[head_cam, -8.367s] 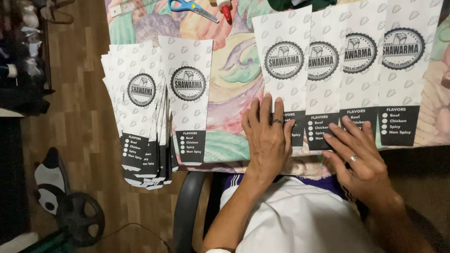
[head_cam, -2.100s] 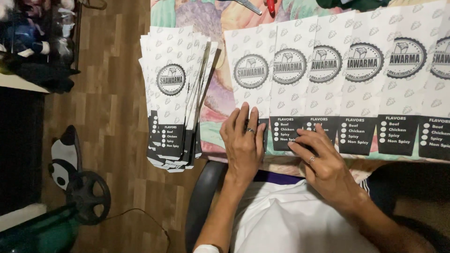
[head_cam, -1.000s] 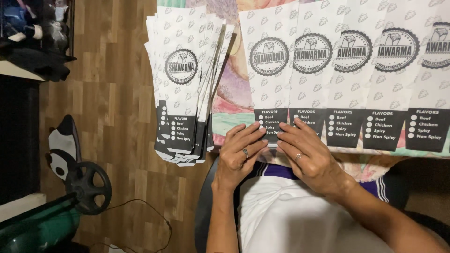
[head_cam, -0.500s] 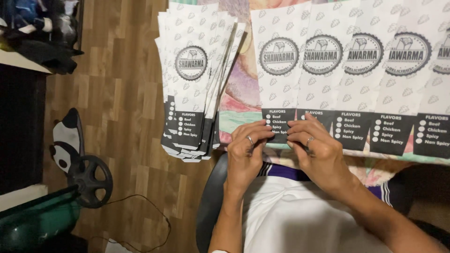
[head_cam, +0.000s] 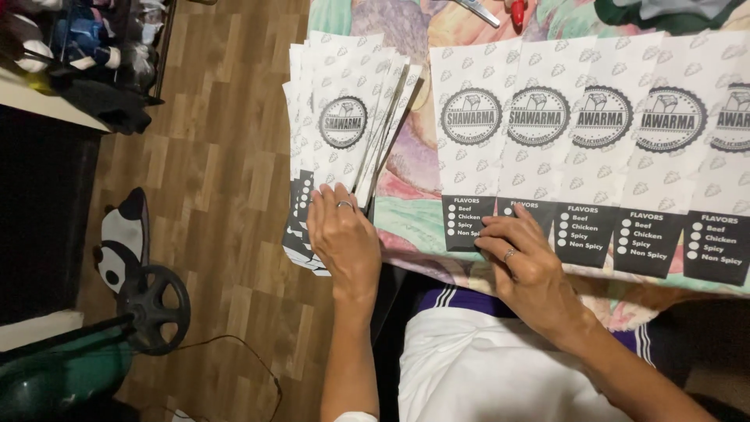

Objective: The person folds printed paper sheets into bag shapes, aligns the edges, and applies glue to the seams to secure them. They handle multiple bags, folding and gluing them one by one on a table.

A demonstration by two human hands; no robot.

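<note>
paper sleeves stack (head_cam: 336,141) — left hand (head_cam: 344,242) moved onto it; right hand (head_cam: 531,262) stays

Left stack: our left hand (head_cam: 344,244) covers the lower end of the fanned stack of white printed paper sleeves (head_cam: 337,133); we can't count the sheets.
Row of sleeves: the overlapping white paper sleeves with round black emblems (head_cam: 594,141) each hide the next one's left edge; the rightmost is cut by the frame edge.
Right hand (head_cam: 530,270): fingers hide part of a black band on the second sleeve.
Top edge: grey-bladed, red-handled scissors (head_cam: 494,11) and dark green cloth (head_cam: 664,11) cut off.
Top left: cluttered dark shelf (head_cam: 86,55), items too blurred to tell.
Bottom left: green object (head_cam: 55,383) cropped, unidentifiable.
</note>
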